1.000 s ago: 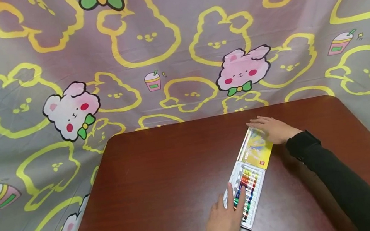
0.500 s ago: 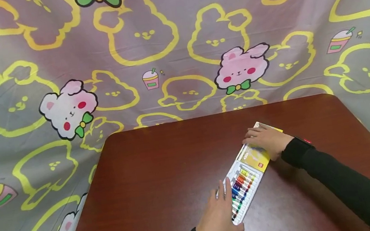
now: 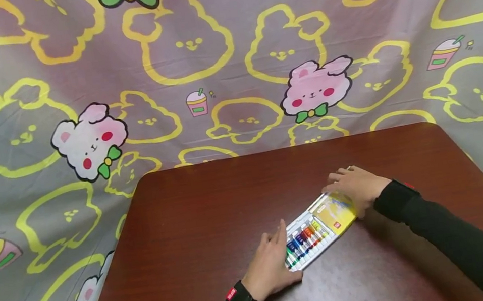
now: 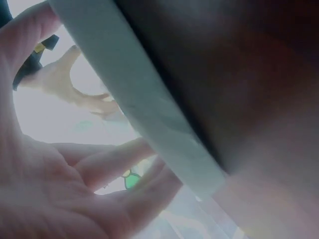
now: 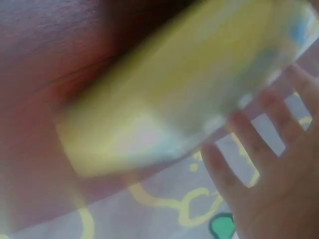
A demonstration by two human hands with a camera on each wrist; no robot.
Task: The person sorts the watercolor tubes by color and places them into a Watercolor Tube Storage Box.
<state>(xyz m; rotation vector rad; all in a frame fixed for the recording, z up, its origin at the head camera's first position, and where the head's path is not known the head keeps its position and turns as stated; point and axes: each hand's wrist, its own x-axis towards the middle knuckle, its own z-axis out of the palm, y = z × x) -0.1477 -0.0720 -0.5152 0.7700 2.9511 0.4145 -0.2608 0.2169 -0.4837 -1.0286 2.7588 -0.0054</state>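
A white tray (image 3: 320,251) holds a row of several colored paint tubes (image 3: 304,238) and sticks out of a yellow box (image 3: 334,212), seen in the head view. My left hand (image 3: 266,263) grips the tray's near left end, thumb along the front edge and fingers along the back edge. In the left wrist view the tray's pale side wall (image 4: 144,99) lies between thumb and fingers. My right hand (image 3: 357,187) holds the box's far end from above, hiding part of it. In the right wrist view the box (image 5: 174,84) is blurred, with fingertips (image 5: 238,119) along its edge.
A reddish-brown table (image 3: 196,227) with rounded corners lies under both hands. Behind it hangs a grey-pink cloth (image 3: 225,30) printed with cartoon animals and cups.
Box and tray have swung from steeply slanted to flatter across the table. My left hand has moved up and left, its fingers from over the tubes to the tray's end.
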